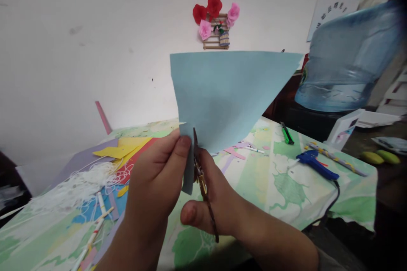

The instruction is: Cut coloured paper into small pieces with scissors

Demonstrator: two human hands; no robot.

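Note:
A large sheet of light blue paper (229, 93) stands raised above the table, its left edge uneven. My left hand (159, 169) pinches a narrow strip at the sheet's lower left, thumb on the near side. In my right hand (219, 199) is a pair of scissors (201, 178), pointing up and away. The blades lie at the paper between the strip and the main sheet, close to my left thumb. My right thumb sticks out to the left by the handles, which the hand partly hides.
White string (85, 182) lies tangled over coloured paper at left. On the right of the patterned tablecloth (260, 182) are a green utility knife (287, 133), a blue glue gun (318, 165) with a cord and a wrapped stick (340, 160). A water jug (343, 59) stands behind.

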